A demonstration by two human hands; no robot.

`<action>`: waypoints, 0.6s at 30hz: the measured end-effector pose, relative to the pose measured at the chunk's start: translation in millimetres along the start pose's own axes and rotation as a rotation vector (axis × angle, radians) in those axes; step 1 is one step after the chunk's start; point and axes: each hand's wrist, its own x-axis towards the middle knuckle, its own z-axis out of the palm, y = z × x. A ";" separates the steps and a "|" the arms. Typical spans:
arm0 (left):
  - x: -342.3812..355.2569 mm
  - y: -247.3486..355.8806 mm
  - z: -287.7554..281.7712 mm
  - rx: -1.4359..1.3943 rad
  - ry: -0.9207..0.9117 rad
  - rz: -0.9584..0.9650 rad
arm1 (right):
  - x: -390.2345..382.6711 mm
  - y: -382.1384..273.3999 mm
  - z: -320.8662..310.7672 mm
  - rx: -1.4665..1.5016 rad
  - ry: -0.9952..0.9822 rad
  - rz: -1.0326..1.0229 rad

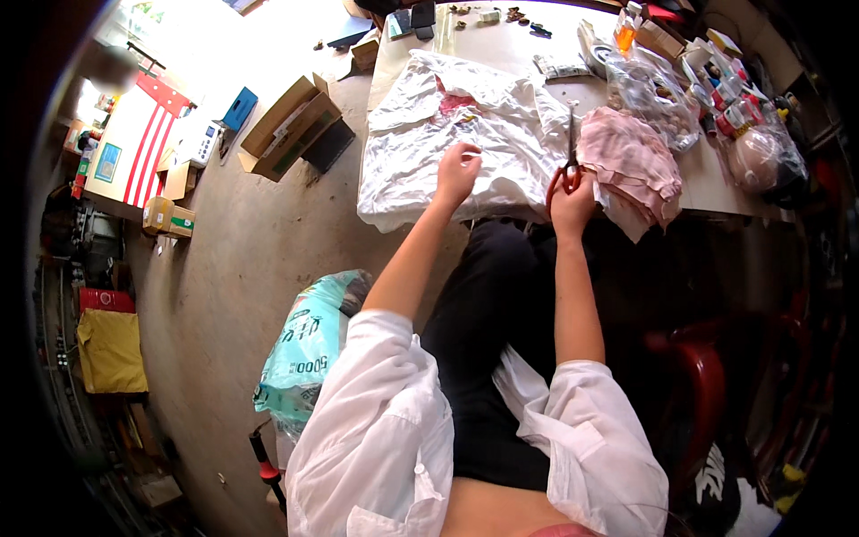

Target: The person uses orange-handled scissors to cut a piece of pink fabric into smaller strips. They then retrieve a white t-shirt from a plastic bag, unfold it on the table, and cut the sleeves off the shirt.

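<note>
A rumpled white cloth point(403, 125) with a red patch point(456, 103) is spread over the near edge of the table. My left hand point(456, 174) is over its middle, loosely open with bent fingers and nothing visible between them. My right hand point(573, 197) grips red-handled scissors point(567, 174) at the cloth's right side, their dark blades pointing toward the far edge. Just right of them lies a stack of pink cloth pieces point(631, 157), hanging a little over the front edge.
Plastic bags point(653, 103), bottles and an orange-liquid bottle point(625, 36) crowd the table's right. Phones and small objects lie at the back. Cardboard boxes point(286, 125) stand to the left. A turquoise bag point(295, 349) is beside my legs; a dark red chair point(693, 385) is at lower right.
</note>
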 end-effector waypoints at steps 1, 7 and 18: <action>11.4 4.6 10.2 0.000 -0.051 -0.019 | -2.5 -4.0 -0.4 -0.011 -0.027 0.001; 85.9 4.3 54.7 -0.886 -0.144 -0.548 | -2.4 -14.9 5.9 -0.023 -0.132 0.036; 269.9 75.4 86.8 -0.799 -0.449 0.030 | 21.6 -10.6 21.0 -0.040 -0.187 -0.013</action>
